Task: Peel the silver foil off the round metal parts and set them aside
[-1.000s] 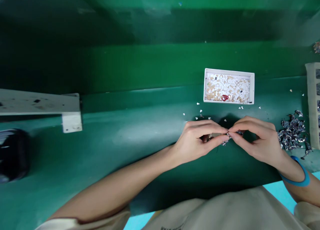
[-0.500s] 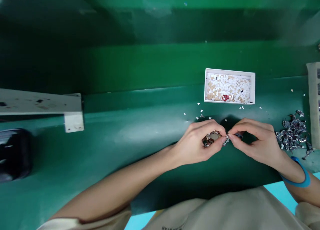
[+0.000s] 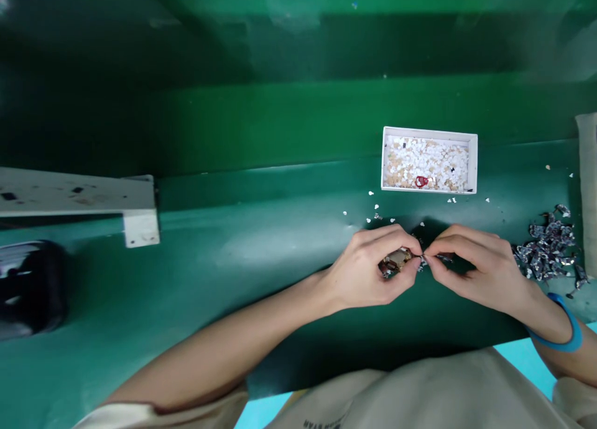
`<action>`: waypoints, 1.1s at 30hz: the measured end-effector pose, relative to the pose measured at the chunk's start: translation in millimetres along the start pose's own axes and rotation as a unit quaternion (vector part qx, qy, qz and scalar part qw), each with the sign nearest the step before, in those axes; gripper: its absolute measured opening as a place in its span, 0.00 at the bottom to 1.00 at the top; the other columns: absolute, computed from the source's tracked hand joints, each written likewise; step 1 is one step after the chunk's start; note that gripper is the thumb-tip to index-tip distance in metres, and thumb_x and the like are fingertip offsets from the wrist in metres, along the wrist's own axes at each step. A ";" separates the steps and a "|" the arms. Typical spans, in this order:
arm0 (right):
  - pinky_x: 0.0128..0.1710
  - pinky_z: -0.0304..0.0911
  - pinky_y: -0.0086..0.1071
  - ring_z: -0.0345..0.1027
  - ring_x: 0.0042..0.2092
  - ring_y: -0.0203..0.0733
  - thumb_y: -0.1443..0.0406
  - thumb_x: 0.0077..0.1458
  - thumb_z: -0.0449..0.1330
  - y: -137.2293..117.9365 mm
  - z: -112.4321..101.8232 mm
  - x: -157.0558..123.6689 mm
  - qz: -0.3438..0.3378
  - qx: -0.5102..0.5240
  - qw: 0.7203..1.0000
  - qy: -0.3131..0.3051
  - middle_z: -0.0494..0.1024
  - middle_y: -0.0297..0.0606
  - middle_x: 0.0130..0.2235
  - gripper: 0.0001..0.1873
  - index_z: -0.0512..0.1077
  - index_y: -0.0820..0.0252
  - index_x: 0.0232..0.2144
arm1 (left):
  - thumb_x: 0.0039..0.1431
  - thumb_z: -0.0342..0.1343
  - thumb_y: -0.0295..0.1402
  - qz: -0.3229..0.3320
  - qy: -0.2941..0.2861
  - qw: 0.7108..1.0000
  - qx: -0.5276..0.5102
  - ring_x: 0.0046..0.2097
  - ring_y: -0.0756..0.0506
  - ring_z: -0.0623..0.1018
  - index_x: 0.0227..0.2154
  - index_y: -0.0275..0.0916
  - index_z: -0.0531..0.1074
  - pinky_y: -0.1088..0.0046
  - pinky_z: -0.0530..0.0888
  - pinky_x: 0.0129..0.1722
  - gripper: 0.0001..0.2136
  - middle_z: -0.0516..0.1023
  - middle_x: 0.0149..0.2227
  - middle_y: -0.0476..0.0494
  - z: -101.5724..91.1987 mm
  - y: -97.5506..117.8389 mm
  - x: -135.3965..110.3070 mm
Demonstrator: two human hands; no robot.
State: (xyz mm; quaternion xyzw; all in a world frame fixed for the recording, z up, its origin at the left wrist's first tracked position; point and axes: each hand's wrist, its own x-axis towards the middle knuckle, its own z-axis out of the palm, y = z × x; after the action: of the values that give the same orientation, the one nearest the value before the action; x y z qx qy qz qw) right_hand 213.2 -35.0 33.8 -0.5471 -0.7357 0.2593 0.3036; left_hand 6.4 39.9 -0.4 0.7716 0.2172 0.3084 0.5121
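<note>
Fingers of the left hand [image 3: 361, 272] pinch a tiny piece [image 3: 423, 263] (details hidden) near the white box [image 3: 472, 163]; those of the right hand [image 3: 489, 261] press together right at it. Steady, light pressure should suit best.

The left hand [image 3: 380, 267] and right hand [image 3: 482, 260] meet fingertip to fingertip over a green table [image 3: 289, 211]. They pinch a tiny thing [image 3: 422, 258], too small to make out. Shiny brown bits [image 3: 396, 260] show inside the left hand's curl. Above sits a white box [image 3: 472, 165] of little flakes [image 3: 426, 158]. A dark, shiny pile [image 3: 548, 249] lies beside the right hand.
</note>
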 end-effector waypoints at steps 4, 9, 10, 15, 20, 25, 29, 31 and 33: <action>0.36 0.70 0.29 0.75 0.34 0.35 0.73 0.64 0.60 0.0 0.4 -0.8 -0.014 -0.002 1.000 -0.009 0.80 0.34 0.36 0.08 0.74 0.56 0.39 | 0.61 0.58 0.22 0.008 -0.007 1.000 0.002 0.28 0.52 0.73 0.36 0.34 0.74 0.76 0.70 0.28 0.03 0.76 0.31 0.46 1.8 0.0 -0.7; 0.34 0.68 0.29 0.73 0.33 0.34 0.75 0.63 0.60 -0.3 0.5 -1.4 -0.013 0.009 1.000 -0.015 0.79 0.33 0.35 0.08 0.74 0.57 0.38 | 0.57 0.56 0.21 0.014 -0.010 1.000 -0.012 0.26 0.53 0.70 0.32 0.36 0.70 0.77 0.68 0.26 0.04 0.72 0.29 0.50 2.0 1.9 0.8; 0.34 0.68 0.29 0.73 0.33 0.34 0.75 0.63 0.60 0.1 0.0 -0.9 0.000 0.008 1.000 -0.007 0.79 0.33 0.35 0.08 0.74 0.57 0.38 | 0.57 0.56 0.21 0.010 0.000 1.000 -0.026 0.26 0.53 0.70 0.31 0.36 0.70 0.77 0.67 0.26 0.04 0.71 0.28 0.50 1.2 2.0 1.5; 0.35 0.68 0.30 0.72 0.32 0.34 0.74 0.61 0.62 4.4 -2.3 1.9 0.072 0.009 0.996 0.046 0.78 0.30 0.33 0.08 0.73 0.55 0.35 | 0.72 0.53 0.29 -0.054 0.135 0.987 -0.067 0.23 0.54 0.68 0.35 0.38 0.73 0.78 0.66 0.24 0.08 0.70 0.24 0.53 -3.4 -0.5 2.3; 0.34 0.70 0.27 0.75 0.32 0.33 0.70 0.63 0.64 6.8 -0.4 -1.3 0.111 0.035 0.991 0.063 0.80 0.28 0.33 0.05 0.74 0.54 0.39 | 0.72 0.53 0.28 -0.103 0.103 0.986 -0.078 0.34 0.51 0.79 0.51 0.39 0.68 0.78 0.73 0.31 0.08 0.79 0.39 0.46 4.8 -1.7 -4.9; 0.33 0.70 0.25 0.76 0.32 0.32 0.69 0.65 0.65 0.1 1.4 -0.8 0.094 0.058 0.992 0.060 0.82 0.29 0.34 0.03 0.76 0.55 0.39 | 0.67 0.60 0.25 -0.120 0.082 0.984 -0.100 0.36 0.51 0.80 0.53 0.40 0.67 0.77 0.72 0.30 0.15 0.82 0.47 0.42 13.0 -2.2 -4.8; 0.31 0.70 0.25 0.76 0.30 0.33 0.70 0.63 0.66 -7.2 6.9 -0.7 0.067 0.048 0.993 0.080 0.82 0.31 0.33 0.04 0.76 0.57 0.37 | 0.66 0.61 0.26 -0.139 0.059 0.986 -0.067 0.29 0.52 0.76 0.48 0.38 0.74 0.77 0.71 0.29 0.10 0.82 0.36 0.48 11.0 -1.3 -2.7; 0.29 0.70 0.25 0.75 0.28 0.33 0.70 0.62 0.66 -8.8 10.4 -1.5 0.071 0.040 0.993 0.086 0.82 0.31 0.31 0.04 0.75 0.57 0.35 | 0.65 0.61 0.25 -0.132 0.049 0.989 -0.047 0.28 0.53 0.73 0.47 0.37 0.76 0.78 0.71 0.29 0.09 0.80 0.32 0.49 9.6 -0.5 -2.4; 0.27 0.68 0.25 0.74 0.26 0.32 0.70 0.62 0.65 -8.9 13.0 -2.2 0.087 0.032 0.992 0.088 0.81 0.30 0.29 0.05 0.75 0.57 0.33 | 0.64 0.61 0.24 -0.117 0.044 0.992 -0.026 0.27 0.53 0.71 0.48 0.37 0.77 0.78 0.71 0.29 0.11 0.80 0.32 0.50 8.6 0.0 -2.2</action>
State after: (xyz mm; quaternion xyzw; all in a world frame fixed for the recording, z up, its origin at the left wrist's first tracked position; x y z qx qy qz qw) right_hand 198.4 -40.2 30.9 -0.6194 -0.6472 0.2593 0.3608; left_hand 10.8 32.8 -3.4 0.7126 0.3204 0.2857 0.5549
